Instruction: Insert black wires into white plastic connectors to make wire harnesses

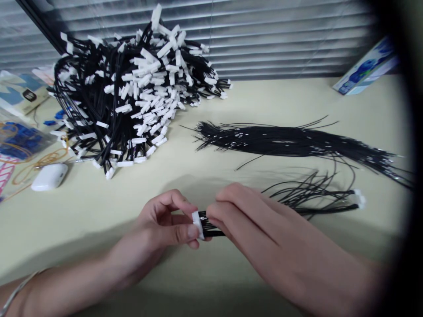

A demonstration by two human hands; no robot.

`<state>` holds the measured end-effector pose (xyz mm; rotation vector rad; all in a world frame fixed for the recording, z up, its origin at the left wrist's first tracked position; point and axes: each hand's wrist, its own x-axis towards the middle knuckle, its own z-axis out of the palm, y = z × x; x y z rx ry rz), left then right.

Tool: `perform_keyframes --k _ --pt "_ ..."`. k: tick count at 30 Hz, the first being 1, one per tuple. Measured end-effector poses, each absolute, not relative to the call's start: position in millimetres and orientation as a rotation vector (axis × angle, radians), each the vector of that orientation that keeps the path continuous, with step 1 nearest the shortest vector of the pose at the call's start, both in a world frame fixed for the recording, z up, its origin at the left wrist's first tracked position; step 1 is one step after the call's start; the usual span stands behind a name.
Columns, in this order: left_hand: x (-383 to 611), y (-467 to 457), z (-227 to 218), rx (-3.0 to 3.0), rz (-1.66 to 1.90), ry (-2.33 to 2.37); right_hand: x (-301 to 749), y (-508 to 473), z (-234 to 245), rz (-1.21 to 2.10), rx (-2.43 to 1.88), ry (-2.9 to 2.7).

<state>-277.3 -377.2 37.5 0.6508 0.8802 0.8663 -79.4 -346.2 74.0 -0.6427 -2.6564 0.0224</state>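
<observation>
Between the thumb and fingers of my left hand (pixel 168 222) is a white connector (pixel 197 224), with several black wires leaving its right side. My right hand (pixel 261 224) is closed just right of the connector, its fingertips pinched at a black wire (pixel 205 219) whose bright metal end points at the housing. Whether that end sits inside the connector, I cannot tell. Behind my right hand the harness wires (pixel 304 196) fan out to a second white connector (pixel 359 199). My right palm hides the middle of the harness.
A large heap of black cables with white connectors (pixel 148 88) lies at the back left. A bundle of loose black wires (pixel 284 141) stretches across the right. At left are an earbud case (pixel 49 177) and a bag of blue parts (pixel 23 138). A box (pixel 366 66) stands back right.
</observation>
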Motion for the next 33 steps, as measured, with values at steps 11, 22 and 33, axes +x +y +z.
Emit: perform_keyframes --k 11,22,33 --pt "-277 -376 38 0.642 0.852 0.845 -80 -346 68 0.169 -0.657 -2.569" --pt "-277 -375 36 0.652 0.855 0.906 -80 -345 58 0.558 -0.757 -2.486" --pt "-274 -374 38 0.642 0.851 0.914 -84 -347 52 0.579 -0.709 -2.366"
